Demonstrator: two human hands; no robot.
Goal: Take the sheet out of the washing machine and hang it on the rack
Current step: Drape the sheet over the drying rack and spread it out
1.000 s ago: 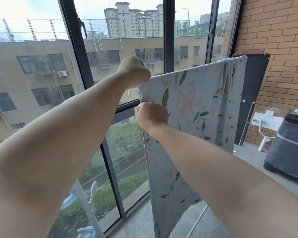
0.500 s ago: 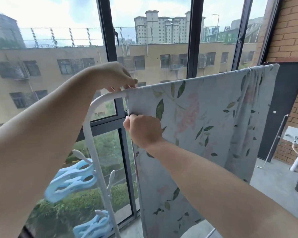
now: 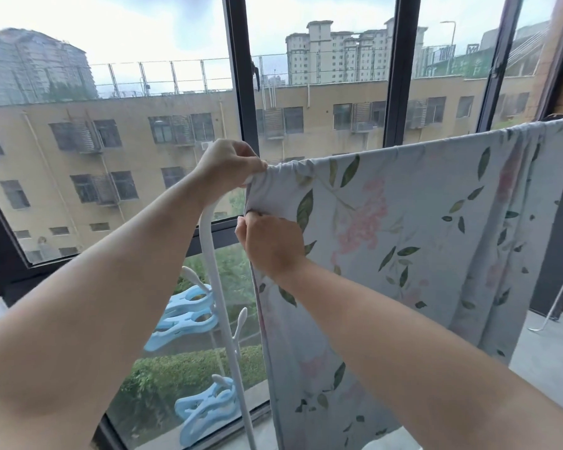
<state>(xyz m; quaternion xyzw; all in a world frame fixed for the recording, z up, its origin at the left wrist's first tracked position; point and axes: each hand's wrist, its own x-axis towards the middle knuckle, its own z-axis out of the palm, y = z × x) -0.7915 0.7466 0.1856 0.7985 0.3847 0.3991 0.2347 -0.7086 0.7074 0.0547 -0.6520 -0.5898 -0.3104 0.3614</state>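
At the near end of the rack [image 3: 209, 251], beside a window [image 3: 241, 60], a person is handling a floral sheet [image 3: 420, 238] that is hanging over the rack's top bar. The left hand [image 3: 228, 164] is curling its fingers round the sheet's bunched corner at the rack's bend. The right hand [image 3: 270, 245], just below the bar, is pinching the sheet's side edge. Blue clips [image 3: 186, 315] are hanging lower on the rack's post.
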